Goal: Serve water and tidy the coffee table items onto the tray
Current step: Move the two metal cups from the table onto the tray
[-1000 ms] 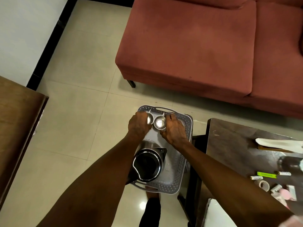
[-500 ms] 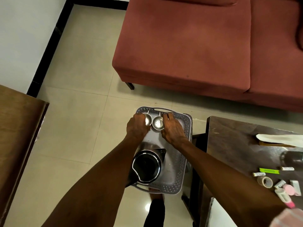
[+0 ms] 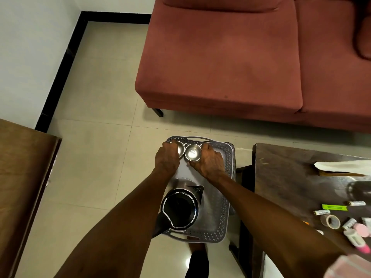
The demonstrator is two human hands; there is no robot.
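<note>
A grey perforated tray (image 3: 225, 199) sits low in front of me, just left of the dark coffee table (image 3: 291, 177). A steel kettle (image 3: 180, 209) with its lid off stands at the tray's near end. Two small steel cups stand side by side at the far end. My left hand (image 3: 166, 159) grips the left cup (image 3: 180, 150), which it mostly hides. My right hand (image 3: 208, 161) grips the right cup (image 3: 192, 154), whose inside shows.
On the coffee table lie several batteries (image 3: 322, 212), a green marker (image 3: 334, 207), a tape roll (image 3: 331, 221), pink items (image 3: 361, 230) and a white cloth (image 3: 345, 165). A red sofa (image 3: 220, 57) stands beyond the tray. A brown wooden cabinet (image 3: 22, 177) is on the left.
Both hands have stayed on the two cups at the tray's far end. The view has tilted slightly, and the cups hardly shifted.
</note>
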